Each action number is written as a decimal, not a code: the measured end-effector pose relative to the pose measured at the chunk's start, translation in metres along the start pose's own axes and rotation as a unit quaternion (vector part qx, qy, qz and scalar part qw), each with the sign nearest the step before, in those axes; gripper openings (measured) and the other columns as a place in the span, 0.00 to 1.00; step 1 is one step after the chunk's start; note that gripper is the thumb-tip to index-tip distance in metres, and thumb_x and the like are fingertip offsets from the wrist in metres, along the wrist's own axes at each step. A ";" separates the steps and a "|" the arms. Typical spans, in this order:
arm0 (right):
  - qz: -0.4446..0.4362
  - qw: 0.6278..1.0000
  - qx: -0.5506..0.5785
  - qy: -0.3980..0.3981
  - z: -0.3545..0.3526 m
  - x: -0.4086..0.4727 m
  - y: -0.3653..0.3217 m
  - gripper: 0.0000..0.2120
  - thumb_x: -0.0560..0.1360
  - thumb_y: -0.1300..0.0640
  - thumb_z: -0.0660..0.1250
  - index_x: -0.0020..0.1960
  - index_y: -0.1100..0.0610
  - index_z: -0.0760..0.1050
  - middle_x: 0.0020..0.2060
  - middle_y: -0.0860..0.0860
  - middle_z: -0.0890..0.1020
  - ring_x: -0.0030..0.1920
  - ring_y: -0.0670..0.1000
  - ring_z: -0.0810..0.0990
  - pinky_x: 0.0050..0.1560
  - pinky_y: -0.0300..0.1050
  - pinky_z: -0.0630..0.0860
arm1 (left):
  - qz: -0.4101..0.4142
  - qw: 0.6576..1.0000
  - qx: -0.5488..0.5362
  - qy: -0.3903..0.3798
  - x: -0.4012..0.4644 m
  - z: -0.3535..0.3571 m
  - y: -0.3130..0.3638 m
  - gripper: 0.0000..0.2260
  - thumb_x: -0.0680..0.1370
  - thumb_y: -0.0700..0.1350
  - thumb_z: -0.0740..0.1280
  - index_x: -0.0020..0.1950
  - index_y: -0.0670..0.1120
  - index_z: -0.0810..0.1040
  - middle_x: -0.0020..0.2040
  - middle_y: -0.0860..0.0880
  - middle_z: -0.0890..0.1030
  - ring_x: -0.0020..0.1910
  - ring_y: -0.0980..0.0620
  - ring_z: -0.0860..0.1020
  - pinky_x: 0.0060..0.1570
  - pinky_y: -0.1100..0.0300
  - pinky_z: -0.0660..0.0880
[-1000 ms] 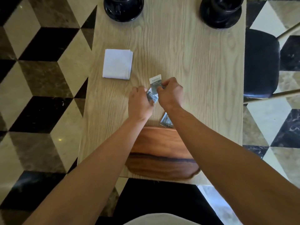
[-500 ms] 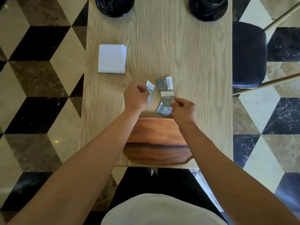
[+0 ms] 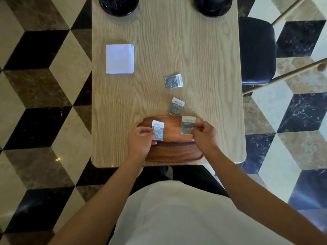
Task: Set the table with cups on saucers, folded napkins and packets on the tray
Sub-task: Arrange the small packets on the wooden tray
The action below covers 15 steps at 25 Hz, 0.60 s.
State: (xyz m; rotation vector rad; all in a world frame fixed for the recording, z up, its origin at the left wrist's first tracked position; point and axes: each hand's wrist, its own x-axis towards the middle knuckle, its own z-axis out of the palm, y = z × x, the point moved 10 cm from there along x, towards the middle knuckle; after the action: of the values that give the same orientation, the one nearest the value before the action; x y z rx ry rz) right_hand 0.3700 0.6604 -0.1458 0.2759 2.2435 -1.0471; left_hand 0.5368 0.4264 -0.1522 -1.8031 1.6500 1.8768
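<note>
A dark wooden tray (image 3: 172, 129) lies at the near edge of the light wood table (image 3: 203, 68). My left hand (image 3: 141, 141) pinches a grey-and-white packet (image 3: 158, 129) over the tray's left part. My right hand (image 3: 205, 136) pinches a second packet (image 3: 188, 125) over the tray's right part. Two more packets lie on the table beyond the tray, one (image 3: 176, 106) just past its far rim and one (image 3: 173, 81) farther out. A stack of folded white napkins (image 3: 119, 58) sits at the left. Two black cups on saucers, one at far left (image 3: 118, 5) and one at far right (image 3: 212, 6), stand at the far edge, partly cut off.
A black-seated chair (image 3: 256, 50) with light wooden legs stands at the table's right side. The floor around is patterned marble in black, brown and cream. My white top and dark trousers fill the bottom of the view.
Both hands have drawn back from the table's middle toward me, each carrying a packet, and now hover over the tray. Two packets stayed on the table.
</note>
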 end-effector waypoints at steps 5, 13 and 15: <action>-0.008 0.992 -0.123 0.015 -0.005 -0.016 0.024 0.06 0.73 0.57 0.69 0.48 0.48 0.78 0.36 0.37 0.78 0.37 0.36 0.76 0.30 0.25 0.68 | 0.045 0.991 0.124 0.031 -0.011 -0.007 -0.011 0.06 0.77 0.45 0.73 0.43 0.45 0.79 0.39 0.46 0.86 0.31 0.53 0.85 0.34 0.57 0.83; -0.079 0.963 -0.253 0.052 -0.006 -0.021 0.011 0.15 0.74 0.48 0.72 0.54 0.53 0.72 0.44 0.48 0.79 0.39 0.51 0.78 0.35 0.42 0.69 | 0.174 0.900 0.399 0.033 -0.018 -0.006 0.008 0.12 0.79 0.56 0.68 0.44 0.49 0.74 0.38 0.54 0.78 0.39 0.51 0.78 0.36 0.56 0.71; -0.128 0.955 -0.261 0.057 -0.005 -0.024 0.002 0.18 0.75 0.53 0.72 0.59 0.54 0.69 0.51 0.52 0.76 0.44 0.55 0.78 0.38 0.45 0.71 | 0.252 0.857 0.449 0.029 -0.026 0.000 0.019 0.12 0.79 0.55 0.68 0.48 0.47 0.74 0.43 0.50 0.78 0.42 0.49 0.77 0.37 0.54 0.73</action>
State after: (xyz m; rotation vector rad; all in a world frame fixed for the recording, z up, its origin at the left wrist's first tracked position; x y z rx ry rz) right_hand 0.3869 0.6674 -0.1292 -0.1904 2.6120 -0.5279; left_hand 0.5322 0.4340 -0.1213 -1.0834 2.5732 0.7943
